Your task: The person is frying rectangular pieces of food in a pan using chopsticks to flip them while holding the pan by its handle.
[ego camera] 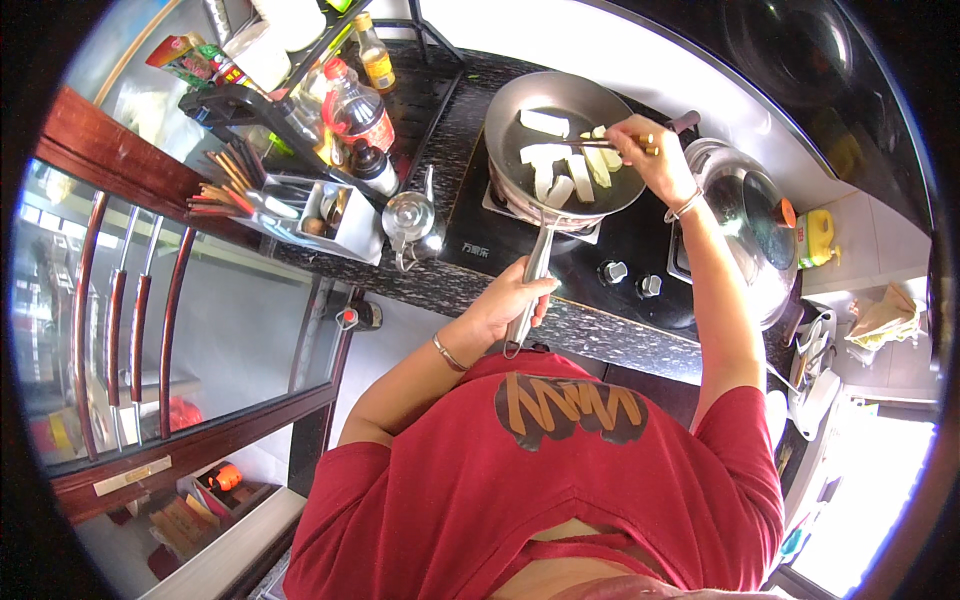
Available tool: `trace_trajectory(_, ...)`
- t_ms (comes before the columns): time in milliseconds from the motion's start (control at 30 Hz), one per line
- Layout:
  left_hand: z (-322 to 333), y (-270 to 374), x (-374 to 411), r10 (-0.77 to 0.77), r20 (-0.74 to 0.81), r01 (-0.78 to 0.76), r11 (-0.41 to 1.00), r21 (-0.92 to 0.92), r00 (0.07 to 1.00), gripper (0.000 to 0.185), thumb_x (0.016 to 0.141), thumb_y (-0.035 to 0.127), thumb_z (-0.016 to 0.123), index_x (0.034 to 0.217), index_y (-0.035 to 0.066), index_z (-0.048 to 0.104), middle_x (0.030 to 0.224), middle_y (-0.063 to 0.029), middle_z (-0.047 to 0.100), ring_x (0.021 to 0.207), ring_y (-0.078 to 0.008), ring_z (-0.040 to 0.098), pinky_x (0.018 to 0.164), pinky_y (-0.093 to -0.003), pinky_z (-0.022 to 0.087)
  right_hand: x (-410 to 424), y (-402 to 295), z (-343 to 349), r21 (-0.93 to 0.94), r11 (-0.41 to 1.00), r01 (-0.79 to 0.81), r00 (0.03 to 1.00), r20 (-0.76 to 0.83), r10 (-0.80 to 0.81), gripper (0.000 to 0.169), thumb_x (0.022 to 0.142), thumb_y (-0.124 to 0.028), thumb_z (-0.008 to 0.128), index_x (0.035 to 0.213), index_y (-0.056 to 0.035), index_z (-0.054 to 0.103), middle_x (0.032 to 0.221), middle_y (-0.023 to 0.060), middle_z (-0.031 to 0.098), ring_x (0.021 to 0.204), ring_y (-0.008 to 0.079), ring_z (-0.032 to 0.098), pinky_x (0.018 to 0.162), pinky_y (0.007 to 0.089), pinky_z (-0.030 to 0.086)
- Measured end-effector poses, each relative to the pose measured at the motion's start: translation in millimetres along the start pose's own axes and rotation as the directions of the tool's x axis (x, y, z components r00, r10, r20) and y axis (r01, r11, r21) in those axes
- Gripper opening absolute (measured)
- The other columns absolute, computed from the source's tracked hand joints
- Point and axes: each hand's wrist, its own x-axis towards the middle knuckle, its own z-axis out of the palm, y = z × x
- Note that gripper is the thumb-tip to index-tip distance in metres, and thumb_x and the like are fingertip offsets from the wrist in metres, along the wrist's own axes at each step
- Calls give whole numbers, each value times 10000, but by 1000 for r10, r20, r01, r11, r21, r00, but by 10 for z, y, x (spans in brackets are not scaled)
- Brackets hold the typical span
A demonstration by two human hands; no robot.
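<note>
My left hand (510,298) is wrapped around the metal handle (538,262) of a frying pan (517,97) on the gas hob. Several pale, thick slices (544,123), possibly tofu, lie flat in the pan, some overlapping. Over the pan's right side, my right hand (645,154) grips a pair of chopsticks (592,142). Their tips reach in among the slices; whether they pinch one cannot be told. A bracelet circles each wrist.
Right of the pan stands a large lidded steel pot (720,202). Two knobs (615,272) sit at the hob's front. To the left are a glass jug (409,217), a white utensil holder (352,229) and a rack with sauce bottles (360,105). A range hood (870,97) overhangs the upper right.
</note>
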Motion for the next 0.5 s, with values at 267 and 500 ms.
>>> trace_trajectory(267, 21, 44, -26, -14, -11, 14, 999, 45, 1000, 155, 875, 122, 570, 933, 83, 432, 651, -17, 483, 501, -94, 482, 414, -235, 402, 385, 197, 325, -275, 959, 76, 973, -188, -131, 165, 805, -190, 620, 861, -39, 655, 841, 132, 624, 755, 281, 624, 682, 331, 486)
trace_trajectory(500, 8, 17, -19, 2, -6, -2, 998, 67, 1000, 133, 890, 132, 551, 930, 83, 434, 640, -15, 484, 504, -91, 477, 417, -230, 396, 358, 83, 278, -202, 973, 110, 994, 9, -110, 185, 821, -194, 622, 884, -23, 652, 829, 112, 629, 720, 242, 624, 666, 303, 488)
